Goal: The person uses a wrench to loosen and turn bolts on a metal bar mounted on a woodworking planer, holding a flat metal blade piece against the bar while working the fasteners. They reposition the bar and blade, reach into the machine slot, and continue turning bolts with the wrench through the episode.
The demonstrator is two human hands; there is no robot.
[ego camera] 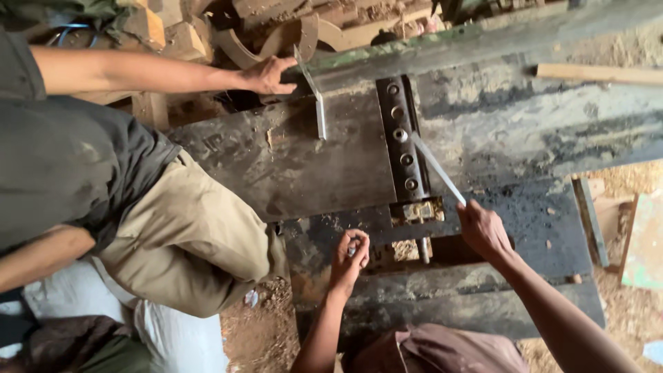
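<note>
My right hand (483, 231) grips one end of a long thin metal strip (435, 166). The strip slants up to the dark cutter block (399, 138), which has a row of bolts and sits in the slot of a worn metal machine table (304, 166). My left hand (349, 255) is curled at the table's near edge, its fingertips pinching a small shiny metal part (352, 250). A co-worker's hand (269, 74) at the far side rests on a second flat metal strip (316, 100), which lies across the table.
The co-worker, in a dark shirt and khaki trousers (186, 235), crouches at the left, close to the table. A wooden strip (601, 72) lies on the far right of the table. Wood offcuts (179, 34) are piled behind. Sawdust (632, 304) covers the floor, and a white sack (173, 331) lies at lower left.
</note>
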